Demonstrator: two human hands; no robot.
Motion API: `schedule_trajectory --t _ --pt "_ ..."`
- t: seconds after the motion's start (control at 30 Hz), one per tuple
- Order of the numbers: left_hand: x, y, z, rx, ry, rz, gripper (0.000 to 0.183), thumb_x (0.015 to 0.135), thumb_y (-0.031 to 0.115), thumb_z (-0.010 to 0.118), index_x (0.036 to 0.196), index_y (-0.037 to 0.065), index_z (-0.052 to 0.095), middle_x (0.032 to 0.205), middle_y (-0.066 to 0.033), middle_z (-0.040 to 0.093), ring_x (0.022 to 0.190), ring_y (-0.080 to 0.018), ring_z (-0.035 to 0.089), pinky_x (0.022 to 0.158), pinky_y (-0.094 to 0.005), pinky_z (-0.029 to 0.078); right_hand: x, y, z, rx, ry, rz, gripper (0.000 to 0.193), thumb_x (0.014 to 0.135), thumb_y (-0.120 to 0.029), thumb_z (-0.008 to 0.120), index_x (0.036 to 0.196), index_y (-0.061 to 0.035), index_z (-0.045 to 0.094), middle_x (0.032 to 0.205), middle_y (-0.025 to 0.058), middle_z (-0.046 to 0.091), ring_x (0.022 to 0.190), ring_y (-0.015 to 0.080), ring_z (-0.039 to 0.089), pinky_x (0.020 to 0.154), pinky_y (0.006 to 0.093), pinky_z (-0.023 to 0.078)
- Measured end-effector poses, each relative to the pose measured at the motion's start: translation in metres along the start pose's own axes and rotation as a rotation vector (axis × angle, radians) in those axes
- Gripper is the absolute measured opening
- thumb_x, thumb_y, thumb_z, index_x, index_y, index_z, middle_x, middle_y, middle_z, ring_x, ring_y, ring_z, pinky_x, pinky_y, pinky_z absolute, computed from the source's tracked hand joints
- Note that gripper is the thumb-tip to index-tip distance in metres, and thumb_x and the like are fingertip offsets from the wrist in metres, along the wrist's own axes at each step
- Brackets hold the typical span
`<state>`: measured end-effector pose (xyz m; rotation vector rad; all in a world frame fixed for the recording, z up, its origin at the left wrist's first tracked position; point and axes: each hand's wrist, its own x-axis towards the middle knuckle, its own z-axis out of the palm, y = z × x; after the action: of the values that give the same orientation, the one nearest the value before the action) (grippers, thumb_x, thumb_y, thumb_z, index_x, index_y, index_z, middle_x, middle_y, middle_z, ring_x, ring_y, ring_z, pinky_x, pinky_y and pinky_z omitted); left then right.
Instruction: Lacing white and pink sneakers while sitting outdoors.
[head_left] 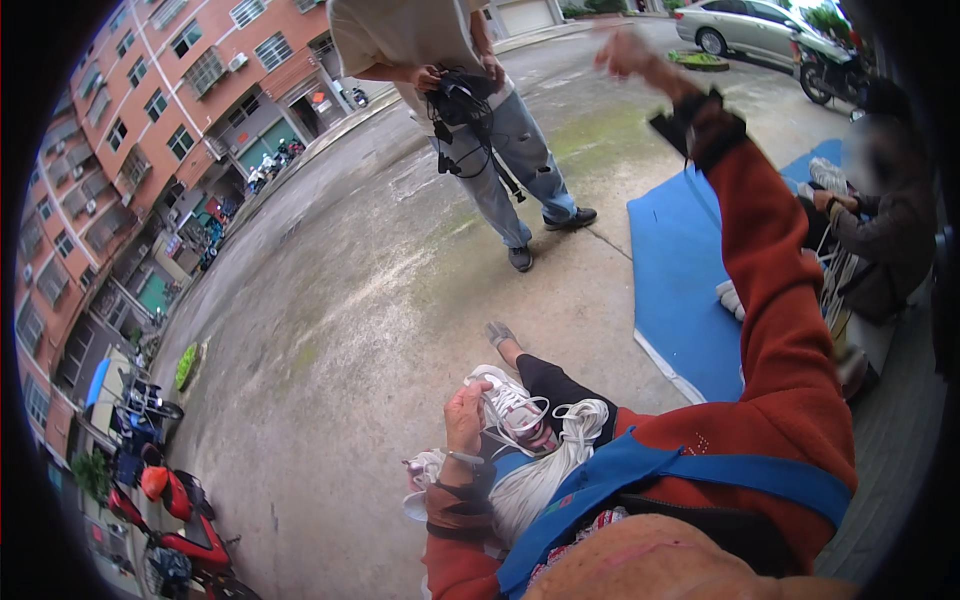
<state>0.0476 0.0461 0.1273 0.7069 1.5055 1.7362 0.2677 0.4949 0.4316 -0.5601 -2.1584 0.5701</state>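
A white and pink sneaker (518,415) rests over my lap, with loose white lace looping around its opening. My left hand (464,418) grips the sneaker's edge with bent fingers. High and far out to the right, my right hand (628,55) is raised, its fingers smeared by motion; whether it holds anything cannot be made out. A black band with a small box wraps that wrist. Across my blue apron (600,470) lies a thick bundle of white shoelaces (545,485). Partly hidden behind my left wrist is another white and pink shoe (424,470).
A blue mat (680,290) lies on the concrete to the right. Beyond it sits another person (885,230) with shoes and white laces. Ahead stands a person holding a black cabled device (460,108). A red scooter (200,540) is parked at left, a silver car (740,25) far right.
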Motion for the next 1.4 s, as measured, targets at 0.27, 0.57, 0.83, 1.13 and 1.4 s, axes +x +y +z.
schedule_trajectory --t 0.27,0.57,0.83,1.13,1.4 --pt "-0.009 -0.002 0.058 0.467 -0.233 0.320 0.028 0.088 0.030 0.052 0.089 0.006 0.065 0.056 -0.0012 0.050 0.054 -0.0068 0.045 0.050 -0.0245 0.037 -0.220 -0.089 0.204 0.457 -0.987 0.222 0.036 0.090 -0.029 0.039 0.100 -0.0039 0.063 0.083 0.0068 0.064 0.069 0.0140 0.058 0.060 0.0263 0.045" --pt "-0.025 -0.006 0.062 0.844 -0.081 0.273 0.035 0.084 0.036 0.054 0.073 0.004 0.062 0.058 -0.0151 0.056 0.059 -0.0284 0.059 0.055 -0.0359 0.045 -0.256 -0.090 0.266 0.523 -1.158 0.022 0.021 0.085 -0.020 0.056 0.086 0.0013 0.060 0.072 -0.0016 0.055 0.072 0.0061 0.049 0.066 0.0216 0.041" --pt "-0.020 0.007 0.014 0.157 -0.096 0.304 0.019 0.087 0.015 0.051 0.094 0.001 0.062 0.081 0.0005 0.059 0.074 -0.0084 0.053 0.066 -0.0226 0.043 -0.237 -0.084 0.244 1.332 -0.754 0.583 0.009 0.088 -0.017 0.051 0.085 -0.0081 0.049 0.062 -0.0053 0.039 0.051 0.0059 0.043 0.045 0.0188 0.037" --pt "-0.034 0.027 -0.040 -0.130 0.177 0.184 0.015 0.083 0.007 0.047 0.090 0.004 0.060 0.061 0.0072 0.045 0.049 0.0001 0.036 0.042 -0.0151 0.029 -0.191 -0.070 0.155 1.283 -0.302 0.332 0.008 0.089 -0.015 0.048 0.087 -0.0079 0.051 0.053 -0.0098 0.029 0.040 0.0001 0.024 0.034 0.0158 0.018" --pt "-0.040 0.027 -0.044 -0.149 0.184 0.146 0.016 0.081 0.007 0.046 0.090 0.002 0.058 0.055 0.0077 0.038 0.041 -0.0003 0.028 0.036 -0.0165 0.021 -0.186 -0.064 0.131 1.286 -0.097 0.215 0.010 0.091 -0.016 0.045 0.091 -0.0063 0.049 0.053 -0.0082 0.027 0.039 0.0015 0.023 0.033 0.0164 0.019"
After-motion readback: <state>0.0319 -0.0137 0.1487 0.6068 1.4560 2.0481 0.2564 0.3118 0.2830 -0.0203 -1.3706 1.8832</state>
